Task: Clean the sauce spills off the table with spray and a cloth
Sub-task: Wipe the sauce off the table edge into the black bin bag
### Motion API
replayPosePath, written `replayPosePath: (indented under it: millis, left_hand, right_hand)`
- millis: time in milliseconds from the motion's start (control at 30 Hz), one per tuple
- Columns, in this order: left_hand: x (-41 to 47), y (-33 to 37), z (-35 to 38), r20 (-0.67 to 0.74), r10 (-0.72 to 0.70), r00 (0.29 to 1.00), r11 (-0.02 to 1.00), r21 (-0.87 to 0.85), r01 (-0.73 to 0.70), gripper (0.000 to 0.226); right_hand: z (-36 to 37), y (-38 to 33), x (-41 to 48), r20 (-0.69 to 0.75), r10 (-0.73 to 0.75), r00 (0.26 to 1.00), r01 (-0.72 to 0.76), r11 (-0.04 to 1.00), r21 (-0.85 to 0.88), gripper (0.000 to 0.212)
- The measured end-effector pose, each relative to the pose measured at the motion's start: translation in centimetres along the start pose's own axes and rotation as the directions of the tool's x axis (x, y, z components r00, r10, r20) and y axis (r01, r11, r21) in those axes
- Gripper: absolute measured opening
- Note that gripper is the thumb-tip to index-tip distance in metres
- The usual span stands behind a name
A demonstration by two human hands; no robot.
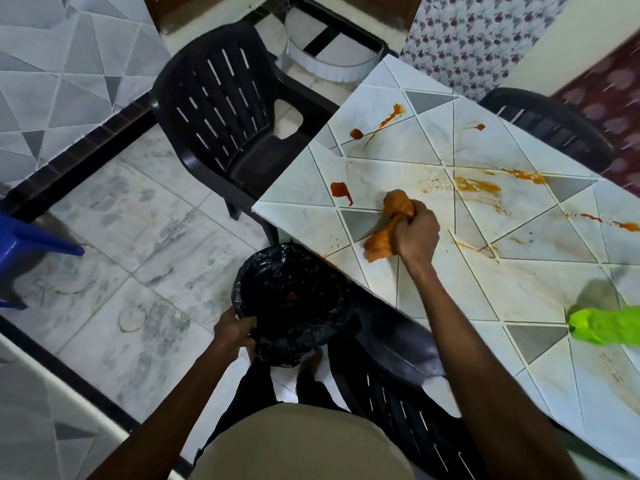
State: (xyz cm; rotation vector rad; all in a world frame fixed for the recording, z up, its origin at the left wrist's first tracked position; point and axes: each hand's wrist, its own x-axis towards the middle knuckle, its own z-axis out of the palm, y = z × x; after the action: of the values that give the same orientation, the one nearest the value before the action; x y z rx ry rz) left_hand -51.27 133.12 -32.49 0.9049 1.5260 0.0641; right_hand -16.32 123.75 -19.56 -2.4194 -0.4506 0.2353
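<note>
- Gripping a sauce-soaked orange cloth (391,223), the right hand (417,233) has its fingers curled tight into a fist around the cloth's middle, so a bunched head sticks out beyond the fist and a tail trails back toward the table's near-left edge.
- The cloth rests on the tiled table (450,292), not far in from that near-left edge; bunching it this way probably keeps the gathered sauce inside rather than smearing it.
- Red sauce spills (341,190) lie just beyond the cloth, with more red blots toward the table's far corner; orange smears (478,185) spread beyond and to the right of it, and a streak runs off to the table's right side. Much of the cleaning looks undone.
- Below the table's near-left edge, the left hand (233,332) pinches the rim of a black bin bag (294,303), fingers folded over the plastic, holding its mouth open close to the edge, likely to catch wiped-off sauce or the dirty cloth.
- A bright green object (604,327), too blurred to identify, lies on the table's near-right part, away from the spills.
- Dark plastic chairs (228,112) stand around the table.
</note>
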Motion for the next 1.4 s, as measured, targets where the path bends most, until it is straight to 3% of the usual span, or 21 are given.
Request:
replayPosePath:
  millis: [100,200,300,500,667,933,1133,1233,1400]
  left_hand:
    - [0.0,0.2,-0.2,-0.005,-0.004,1.0,1.0,0.018,0.005,0.052]
    - [-0.8,0.6,-0.5,-0.001,0.011,1.0,1.0,0.02,-0.011,0.053]
    - [-1.0,0.7,-0.8,-0.013,0.011,1.0,1.0,0.0,-0.011,0.057]
    - [-0.6,0.5,-0.8,-0.031,0.008,0.999,1.0,-0.026,-0.009,0.062]
    - [-0.8,0.5,-0.8,-0.027,-0.009,1.0,0.999,-0.033,0.008,0.066]
    - [-1.0,0.3,-0.6,-0.009,-0.004,1.0,1.0,-0.018,0.004,0.065]
    - [-1.4,-0.1,0.0,-0.014,-0.026,1.0,0.998,-0.053,0.025,0.057]
    - [-2.1,-0.2,0.4,-0.004,-0.021,1.0,0.998,-0.067,0.02,0.053]
    - [-3.7,-0.5,1.8,0.032,-0.016,0.999,0.999,-0.045,0.018,0.048]
  right_hand:
    - [-0.5,-0.3,4.7,0.037,-0.068,0.997,0.075,0.969,-0.235,0.036]
    - [0.6,-0.4,8.3,0.208,-0.052,0.977,0.123,0.93,-0.347,0.037]
    - [2.7,-0.3,8.9,0.342,-0.043,0.939,0.152,0.943,-0.297,0.036]
    - [6.3,-0.2,2.1,0.453,-0.074,0.888,0.161,0.974,-0.156,0.042]
    - [8.1,0.4,-4.1,0.618,-0.242,0.748,0.382,0.918,-0.104,0.052]
    - [7.6,-1.6,-3.3,0.786,-0.369,0.496,0.752,0.635,-0.177,0.055]
    - [7.3,-1.7,-4.2,0.83,-0.45,0.329,0.935,0.277,-0.221,0.065]
    - [6.9,-0.9,-4.9,0.829,-0.444,0.342,0.938,0.209,-0.275,0.061]
    - [6.7,-0.3,-7.8,0.762,-0.405,0.506,0.862,0.242,-0.445,0.053]
